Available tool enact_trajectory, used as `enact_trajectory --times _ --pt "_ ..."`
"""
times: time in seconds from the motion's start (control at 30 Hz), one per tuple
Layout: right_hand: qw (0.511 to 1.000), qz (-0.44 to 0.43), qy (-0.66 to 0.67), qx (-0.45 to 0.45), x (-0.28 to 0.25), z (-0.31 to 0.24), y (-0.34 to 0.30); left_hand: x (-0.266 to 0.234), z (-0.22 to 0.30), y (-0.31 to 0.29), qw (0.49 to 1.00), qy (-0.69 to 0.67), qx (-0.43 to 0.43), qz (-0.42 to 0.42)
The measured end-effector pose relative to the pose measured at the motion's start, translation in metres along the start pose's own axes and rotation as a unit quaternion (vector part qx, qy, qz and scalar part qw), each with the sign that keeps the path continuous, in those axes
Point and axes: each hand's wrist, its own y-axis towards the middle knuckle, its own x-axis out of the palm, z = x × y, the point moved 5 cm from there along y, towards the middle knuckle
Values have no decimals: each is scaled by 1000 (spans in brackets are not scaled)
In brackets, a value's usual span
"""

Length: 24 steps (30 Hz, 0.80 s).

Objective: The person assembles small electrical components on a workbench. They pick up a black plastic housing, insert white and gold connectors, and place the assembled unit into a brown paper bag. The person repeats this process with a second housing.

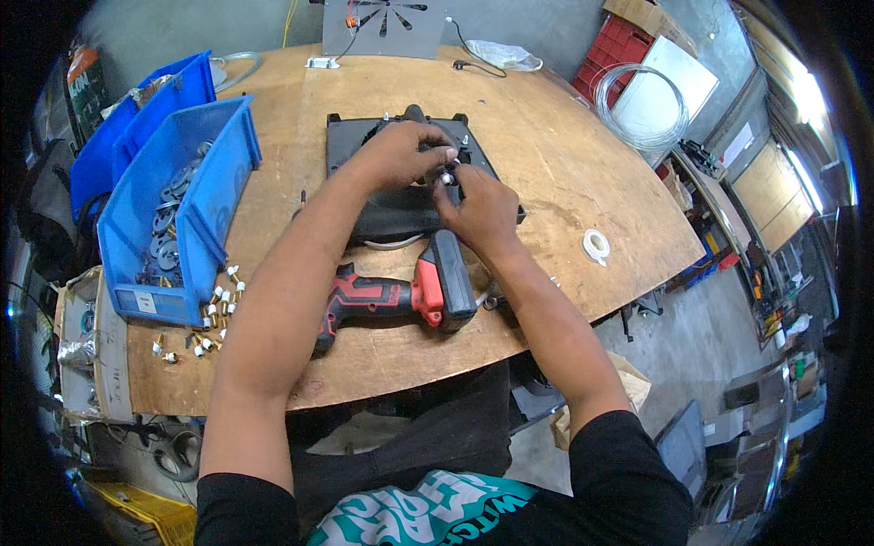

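Note:
A black square housing (387, 218) lies on the wooden table in front of me, with small upright posts along its far side. Over its right half, my left hand (405, 156) and my right hand (482, 207) meet with closed fingertips. A small white piece (447, 179) shows at the right thumb and forefinger. Whatever the left fingertips pinch is mostly hidden. Nearer to me, a red and black cordless power tool (378, 298) lies on its side, its battery end just below my right wrist. Part of a white ring (393, 244) shows at the housing's near edge.
Blue bins (211, 227) stand at the left, the nearest holding grey metal discs. Several white-capped brass fittings (218, 308) lie beside it. A tape roll (595, 246) sits at the right. Farther back are a wire coil (640, 114), a cable (478, 67) and a grey metal panel (382, 32).

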Motion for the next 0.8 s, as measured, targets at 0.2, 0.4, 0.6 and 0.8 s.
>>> enact_trajectory --times 0.2,0.4,0.6,0.8 --pt "992 -102 -44 62 9 6 -1 0 0 -1 1000 -12 -16 1" --pt "992 -106 -47 54 10 5 1 3 -4 -1 997 -56 -57 -21" --pt "995 -75 -44 52 1 3 1 -1 2 -1 1000 -8 -3 -8" --pt "981 -154 -75 91 10 5 3 0 1 -1 1000 7 -10 -6"
